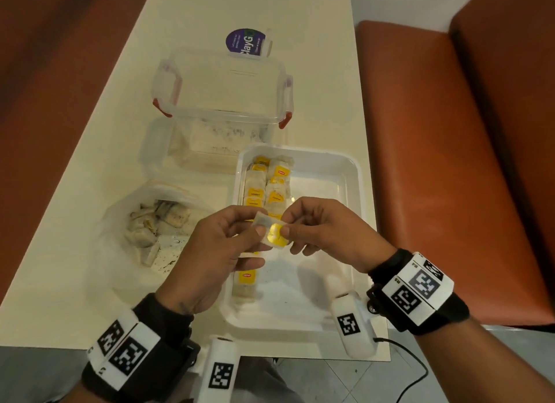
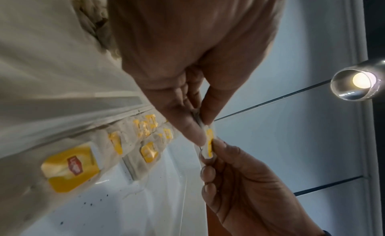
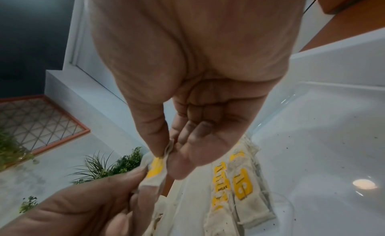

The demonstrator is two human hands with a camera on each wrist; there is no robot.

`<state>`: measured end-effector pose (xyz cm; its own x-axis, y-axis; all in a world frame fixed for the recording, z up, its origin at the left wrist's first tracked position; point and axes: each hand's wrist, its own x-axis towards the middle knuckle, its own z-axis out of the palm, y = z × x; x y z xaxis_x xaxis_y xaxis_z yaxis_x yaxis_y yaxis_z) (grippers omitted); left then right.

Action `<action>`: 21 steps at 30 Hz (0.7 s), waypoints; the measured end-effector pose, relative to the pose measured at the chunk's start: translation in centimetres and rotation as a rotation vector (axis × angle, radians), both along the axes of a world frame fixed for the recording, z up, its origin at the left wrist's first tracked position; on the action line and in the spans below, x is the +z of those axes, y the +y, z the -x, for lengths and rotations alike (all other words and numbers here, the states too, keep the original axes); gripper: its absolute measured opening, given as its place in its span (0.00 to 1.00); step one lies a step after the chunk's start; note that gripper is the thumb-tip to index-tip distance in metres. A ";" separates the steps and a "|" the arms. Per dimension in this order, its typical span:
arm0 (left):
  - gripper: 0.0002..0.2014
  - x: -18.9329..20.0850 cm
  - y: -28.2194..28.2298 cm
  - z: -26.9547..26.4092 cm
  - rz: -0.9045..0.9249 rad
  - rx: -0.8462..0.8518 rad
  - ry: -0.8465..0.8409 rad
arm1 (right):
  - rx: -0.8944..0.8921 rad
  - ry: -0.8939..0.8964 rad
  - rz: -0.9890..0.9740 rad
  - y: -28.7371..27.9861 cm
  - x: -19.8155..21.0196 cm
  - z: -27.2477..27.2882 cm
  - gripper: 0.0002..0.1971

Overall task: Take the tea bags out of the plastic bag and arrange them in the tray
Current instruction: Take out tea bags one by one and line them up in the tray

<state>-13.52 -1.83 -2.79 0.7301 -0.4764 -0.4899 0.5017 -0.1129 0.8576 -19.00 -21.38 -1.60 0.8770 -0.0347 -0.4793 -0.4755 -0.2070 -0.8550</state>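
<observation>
I hold one tea bag [image 1: 271, 234] with a yellow tag between both hands, above the near left part of the white tray [image 1: 358, 174]. My left hand [image 1: 260, 222] pinches its left end with thumb and fingers; my right hand [image 1: 286, 223] pinches the tag end. The left wrist view shows the tea bag [image 2: 209, 141] edge-on between my left hand [image 2: 201, 125] and my right hand [image 2: 208, 157]. In the right wrist view, thumb and finger of my right hand [image 3: 167, 154] pinch the tea bag [image 3: 155, 169]. Several tea bags [image 1: 267, 186] lie in two columns along the tray's left side. The open plastic bag [image 1: 120, 222] with more tea bags lies left of the tray.
A clear lidded box [image 1: 222, 84] with red clips stands behind the tray, with another clear container [image 1: 207, 146] in front of it. A purple-labelled item [image 1: 247, 42] lies farther back. Orange benches [image 1: 450, 162] flank the table. The tray's right half [image 1: 324, 192] is bare.
</observation>
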 end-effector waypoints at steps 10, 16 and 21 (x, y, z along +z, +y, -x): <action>0.09 0.2 -0.7 -0.6 0.013 -0.009 -0.015 | -0.036 0.019 -0.034 -0.1 0.4 0.3 0.08; 0.23 -0.3 -0.9 0.1 0.052 -0.099 0.009 | -0.047 -0.036 0.026 -0.7 1.4 0.0 0.06; 0.27 -0.2 -1.0 -0.3 -0.053 -0.267 -0.276 | 0.060 -0.039 0.123 -0.8 2.4 -0.2 0.06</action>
<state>-13.25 -2.81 -3.00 0.6917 -0.6467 -0.3215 0.1999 -0.2563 0.9457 -18.76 -22.20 0.77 0.8973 -0.0378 -0.4397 -0.4256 -0.3383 -0.8393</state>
